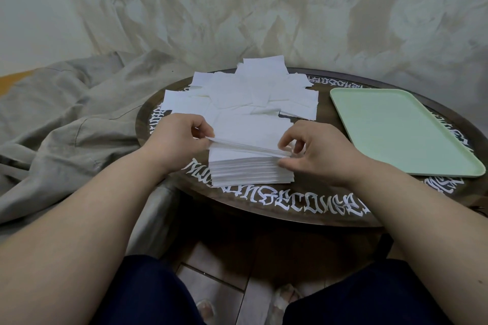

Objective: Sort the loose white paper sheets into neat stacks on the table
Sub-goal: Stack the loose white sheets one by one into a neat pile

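A thick neat stack of white paper sheets (252, 170) sits near the front edge of the round dark table (317, 208). Just above it, a thin bundle of white sheets (248, 133) is lifted at its near edge. My left hand (179, 144) pinches the bundle's left corner and my right hand (314, 152) pinches its right corner. Behind them, loose white sheets (245, 90) lie scattered and overlapping across the table's middle and far side.
A pale green tray (396, 134) lies on the table's right half. Beige cloth (66, 119) is bunched to the left of the table and hangs behind it. White lettering rings the tabletop. My knees and feet are below the front edge.
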The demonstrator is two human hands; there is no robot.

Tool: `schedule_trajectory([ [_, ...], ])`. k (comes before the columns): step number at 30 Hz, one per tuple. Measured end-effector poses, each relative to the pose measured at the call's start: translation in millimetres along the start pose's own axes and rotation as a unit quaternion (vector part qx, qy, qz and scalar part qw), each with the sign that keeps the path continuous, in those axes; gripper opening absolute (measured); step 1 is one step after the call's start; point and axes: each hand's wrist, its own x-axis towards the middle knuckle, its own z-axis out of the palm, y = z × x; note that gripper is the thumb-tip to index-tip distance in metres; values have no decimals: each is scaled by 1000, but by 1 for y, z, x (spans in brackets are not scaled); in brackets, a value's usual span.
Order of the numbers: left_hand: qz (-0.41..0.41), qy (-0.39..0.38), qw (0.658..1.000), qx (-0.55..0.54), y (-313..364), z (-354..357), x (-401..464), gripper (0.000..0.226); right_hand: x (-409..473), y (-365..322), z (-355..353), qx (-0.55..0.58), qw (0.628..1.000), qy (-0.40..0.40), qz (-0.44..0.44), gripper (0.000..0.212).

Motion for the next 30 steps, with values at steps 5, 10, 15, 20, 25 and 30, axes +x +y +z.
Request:
schedule_trajectory([
  [5, 3, 1, 1000, -11, -2, -3, -1, 28, 0, 1, 1, 7, 999, 36, -7, 10],
  [10, 2, -10, 1000, -1, -3, 0, 0, 30, 0, -2, 0, 2, 998, 64, 2, 20],
  [15, -2, -10, 1000, 13, -5, 3, 1, 26, 2, -6, 1, -51, 998, 22, -20, 30],
  [20, 1, -12, 999, 33, -8, 5, 2, 21, 4, -8, 3, -72, 996, 40, -22, 16],
  [25, 40, 31, 999, -13, 4, -1, 0, 15, 7, -7, 8, -1, 993, 117, 14, 16],
  [30, 62, 27, 994, 88, 8, 1, 3, 16, 10, -4, 12, 36, 988, 145, 27, 17],
])
